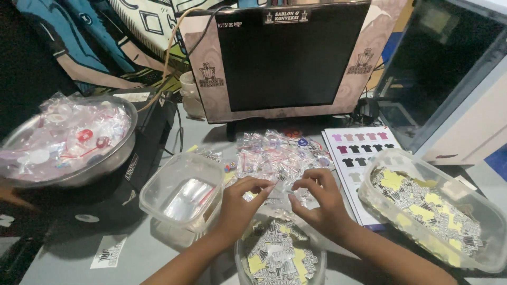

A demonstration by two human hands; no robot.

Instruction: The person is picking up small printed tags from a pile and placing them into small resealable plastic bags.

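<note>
Leftmost, a wide metal bowl (113, 158) sits on a black box (145, 158), heaped with small clear packets holding red and white pieces. In front of it, low on the grey worktop (142, 253), lies a single black-and-white sticker (109, 252). Next comes a clear square plastic tub (182, 192) with a few shiny clear sleeves in its bottom. Just to its right the left hand (237, 208) is raised over the worktop, its grip pinched shut with thumb and forefinger on one end of a small clear plastic packet (281, 186). The right hand (319, 203) faces it, fingers curled, pinching the other end of the same packet, so the packet hangs between the two hands, above a round clear container (317, 258) full of black-and-white stickers with yellow backing. Behind the hands, a loose pile of filled packets (277, 155) is spread on the worktop before a dark monitor (288, 58) with a pale patterned frame; a white cup (191, 94) stands by its left edge. To the right of the pile lies a white chart of small shirt shapes (359, 153) in pink, purple, black and grey. Farthest right, a long clear rectangular tub (491, 221) holds more black-and-white stickers and yellow slips, touching the chart's edge.
</note>
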